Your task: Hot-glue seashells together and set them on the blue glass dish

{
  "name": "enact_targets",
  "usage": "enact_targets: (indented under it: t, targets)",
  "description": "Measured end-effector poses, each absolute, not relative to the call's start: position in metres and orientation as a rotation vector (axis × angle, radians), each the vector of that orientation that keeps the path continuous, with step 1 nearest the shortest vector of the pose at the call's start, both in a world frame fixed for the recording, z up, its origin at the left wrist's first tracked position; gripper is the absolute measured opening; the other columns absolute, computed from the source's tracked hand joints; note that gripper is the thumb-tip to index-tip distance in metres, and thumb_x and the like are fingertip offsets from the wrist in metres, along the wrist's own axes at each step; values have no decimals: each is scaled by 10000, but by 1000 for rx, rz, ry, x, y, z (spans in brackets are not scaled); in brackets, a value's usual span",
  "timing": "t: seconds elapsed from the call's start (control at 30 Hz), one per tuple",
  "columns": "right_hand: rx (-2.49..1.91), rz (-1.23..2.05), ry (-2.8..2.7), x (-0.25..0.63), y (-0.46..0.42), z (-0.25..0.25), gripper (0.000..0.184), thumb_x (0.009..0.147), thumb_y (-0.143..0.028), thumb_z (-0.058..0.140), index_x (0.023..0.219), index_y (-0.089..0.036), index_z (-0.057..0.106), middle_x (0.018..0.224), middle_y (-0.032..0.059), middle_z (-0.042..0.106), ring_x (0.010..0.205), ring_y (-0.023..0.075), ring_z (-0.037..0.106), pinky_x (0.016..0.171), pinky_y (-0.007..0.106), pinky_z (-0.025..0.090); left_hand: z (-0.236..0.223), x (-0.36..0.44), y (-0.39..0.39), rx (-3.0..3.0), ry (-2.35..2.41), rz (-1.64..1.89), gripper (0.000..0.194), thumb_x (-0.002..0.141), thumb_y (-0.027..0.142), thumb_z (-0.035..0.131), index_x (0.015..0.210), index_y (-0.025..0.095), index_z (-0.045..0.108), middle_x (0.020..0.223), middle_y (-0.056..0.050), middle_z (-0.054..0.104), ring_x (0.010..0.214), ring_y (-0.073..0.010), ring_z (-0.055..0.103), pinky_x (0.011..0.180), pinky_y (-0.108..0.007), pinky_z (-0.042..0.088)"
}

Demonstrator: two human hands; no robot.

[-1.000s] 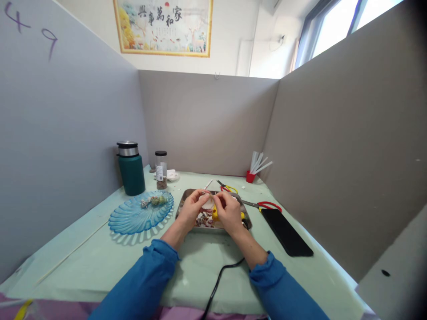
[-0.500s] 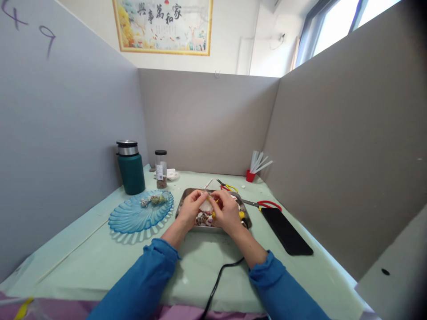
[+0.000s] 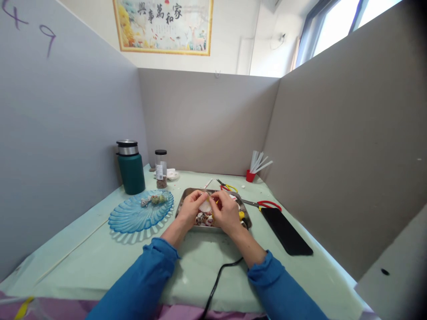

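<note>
Both hands meet over a metal tray [image 3: 187, 195] of small shells at the middle of the table. My left hand [image 3: 191, 208] pinches a pale fan-shaped shell [image 3: 206, 206] from its left side. My right hand [image 3: 227, 212] is closed against the shell's right edge, fingers curled; a bit of yellow shows under it. A black cable [image 3: 218, 280] runs from below the right hand toward me. Blue sleeves cover both forearms.
A blue glass plate [image 3: 133, 218] with a few small shells lies left of the tray. A green flask [image 3: 130, 168] and a jar [image 3: 161, 169] stand at the back left. Scissors [image 3: 263, 205], a black phone [image 3: 286, 231] and a red cup of sticks [image 3: 251, 176] lie right.
My hands have drawn slightly closer together around the shell and the right hand has shifted a little left. Nothing else on the table has moved.
</note>
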State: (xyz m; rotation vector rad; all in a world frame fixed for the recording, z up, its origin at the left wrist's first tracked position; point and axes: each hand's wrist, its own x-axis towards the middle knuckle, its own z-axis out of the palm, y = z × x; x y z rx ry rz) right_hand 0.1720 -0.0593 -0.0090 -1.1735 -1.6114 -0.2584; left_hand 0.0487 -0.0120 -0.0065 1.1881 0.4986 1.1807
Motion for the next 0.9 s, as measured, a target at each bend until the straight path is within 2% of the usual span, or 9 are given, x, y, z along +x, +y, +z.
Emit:
enact_targets:
  t: [0.2, 0.33, 0.43, 0.7, 0.9]
  targets:
    - [-1178, -229, -1579, 174, -57, -11, 91, 886, -234, 506, 830, -189, 562, 788, 26, 609, 656, 138, 542, 619, 255, 402, -5, 47, -15, 1236, 485, 1133, 316, 659, 370, 756, 849, 154, 626, 783, -1, 621, 664, -120, 583, 537, -213, 497]
    - [-1168, -190, -1559, 175, -55, -12, 87, 877, -254, 525, 911, -186, 568, 806, 29, 619, 666, 143, 557, 620, 256, 420, -4, 46, -15, 1227, 458, 1121, 310, 668, 365, 752, 857, 161, 617, 776, -3, 625, 646, -124, 586, 525, -221, 504]
    - [-1164, -154, -1525, 175, -55, -12, 157, 868, -275, 544, 992, -180, 559, 813, 29, 627, 638, 140, 559, 611, 259, 433, -3, 45, -16, 1207, 443, 1124, 311, 670, 365, 751, 855, 159, 610, 774, -6, 624, 630, -123, 587, 518, -224, 504]
    - [-1151, -147, -1544, 175, -58, -9, 108, 884, -274, 522, 870, -189, 586, 773, 26, 626, 647, 146, 563, 617, 263, 428, 2, 47, -19, 1085, 461, 1204, 301, 633, 323, 779, 808, 143, 613, 707, 13, 603, 563, -94, 562, 488, -200, 487]
    - [-1148, -139, -1525, 174, -58, -8, 96, 879, -260, 526, 845, -190, 583, 771, 25, 623, 663, 150, 568, 635, 268, 430, 1, 48, -16, 1089, 428, 1166, 336, 639, 337, 778, 865, 132, 636, 721, -6, 623, 574, -112, 576, 494, -227, 497]
